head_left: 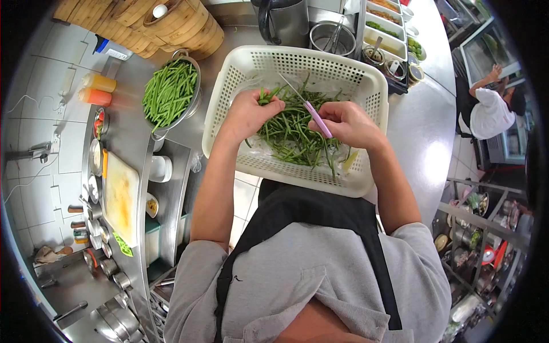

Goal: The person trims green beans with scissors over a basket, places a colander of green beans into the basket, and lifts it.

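A cream perforated plastic basket (263, 173) lies in front of me, with loose green beans (294, 143) heaped in it. Over its left half, my left hand (250, 116) is closed, thumb against fingers, around a few green beans. A small knife (317, 119) with a pink handle is gripped by my right hand (350, 123). Its thin blade points up and left, past the left hand's fingertips. Left of the basket, a metal colander (196, 100) holds a pile of bean pieces (170, 94).
Bamboo steamers (186, 28) stand at the back left, near two sauce bottles (94, 96). A cutting board (121, 197) lies at the left. Behind the basket are a metal pitcher (281, 23), a pot (331, 40) and ingredient trays (383, 27). A person (493, 111) is at the far right.
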Demonstrator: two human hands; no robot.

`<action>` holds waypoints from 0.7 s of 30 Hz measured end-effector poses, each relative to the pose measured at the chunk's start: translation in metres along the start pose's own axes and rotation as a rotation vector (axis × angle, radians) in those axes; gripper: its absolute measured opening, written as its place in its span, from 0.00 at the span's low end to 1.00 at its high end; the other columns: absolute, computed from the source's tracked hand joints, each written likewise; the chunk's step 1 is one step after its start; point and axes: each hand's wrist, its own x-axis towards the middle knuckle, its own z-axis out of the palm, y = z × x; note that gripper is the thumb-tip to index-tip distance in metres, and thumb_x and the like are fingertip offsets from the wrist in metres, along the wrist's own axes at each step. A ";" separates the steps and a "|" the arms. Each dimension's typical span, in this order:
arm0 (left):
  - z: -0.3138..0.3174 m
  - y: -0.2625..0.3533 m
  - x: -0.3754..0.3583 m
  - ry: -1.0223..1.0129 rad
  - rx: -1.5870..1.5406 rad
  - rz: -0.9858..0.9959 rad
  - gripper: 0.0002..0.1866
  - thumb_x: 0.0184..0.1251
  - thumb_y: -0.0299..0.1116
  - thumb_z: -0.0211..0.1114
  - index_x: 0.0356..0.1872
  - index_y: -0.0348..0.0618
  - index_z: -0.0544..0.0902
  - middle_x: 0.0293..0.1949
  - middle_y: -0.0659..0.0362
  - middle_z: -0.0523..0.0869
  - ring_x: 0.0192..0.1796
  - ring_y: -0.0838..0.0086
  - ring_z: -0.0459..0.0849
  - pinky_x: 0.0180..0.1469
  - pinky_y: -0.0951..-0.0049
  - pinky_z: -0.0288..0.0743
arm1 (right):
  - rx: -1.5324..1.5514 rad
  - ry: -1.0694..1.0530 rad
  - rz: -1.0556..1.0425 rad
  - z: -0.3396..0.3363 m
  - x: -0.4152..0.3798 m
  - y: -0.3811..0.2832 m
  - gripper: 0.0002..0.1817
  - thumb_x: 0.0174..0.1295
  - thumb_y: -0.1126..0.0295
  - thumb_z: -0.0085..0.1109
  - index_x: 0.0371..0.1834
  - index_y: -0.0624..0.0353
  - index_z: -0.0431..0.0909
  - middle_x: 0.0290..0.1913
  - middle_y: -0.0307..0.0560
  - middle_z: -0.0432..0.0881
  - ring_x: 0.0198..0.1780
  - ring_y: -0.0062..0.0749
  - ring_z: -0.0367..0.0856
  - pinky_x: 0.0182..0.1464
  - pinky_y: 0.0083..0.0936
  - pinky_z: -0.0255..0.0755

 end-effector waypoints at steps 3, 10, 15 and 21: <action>0.001 0.002 -0.003 0.045 -0.100 0.009 0.12 0.67 0.38 0.75 0.39 0.40 0.88 0.33 0.67 0.87 0.36 0.83 0.80 0.41 0.76 0.74 | 0.015 -0.008 0.003 0.000 0.001 0.001 0.30 0.59 0.40 0.71 0.30 0.64 0.86 0.21 0.41 0.81 0.23 0.26 0.75 0.30 0.30 0.68; 0.000 0.001 -0.006 -0.077 -0.070 -0.023 0.14 0.65 0.40 0.76 0.40 0.40 0.87 0.34 0.65 0.87 0.37 0.82 0.80 0.43 0.76 0.75 | -0.119 0.027 -0.014 0.000 -0.002 -0.006 0.30 0.59 0.41 0.72 0.29 0.63 0.86 0.20 0.43 0.81 0.23 0.26 0.74 0.29 0.31 0.67; 0.001 0.003 -0.008 -0.070 0.015 0.028 0.17 0.64 0.42 0.77 0.41 0.38 0.87 0.34 0.64 0.87 0.37 0.81 0.80 0.43 0.74 0.75 | -0.067 0.035 -0.039 0.001 0.001 0.000 0.30 0.59 0.41 0.73 0.27 0.63 0.85 0.20 0.43 0.80 0.22 0.26 0.73 0.28 0.31 0.67; -0.001 -0.007 -0.003 -0.064 0.054 0.053 0.15 0.70 0.41 0.72 0.44 0.38 0.85 0.32 0.65 0.85 0.35 0.82 0.78 0.39 0.76 0.73 | -0.030 -0.025 -0.035 0.002 0.005 0.009 0.16 0.66 0.60 0.73 0.33 0.64 0.86 0.22 0.32 0.79 0.25 0.12 0.72 0.26 0.20 0.63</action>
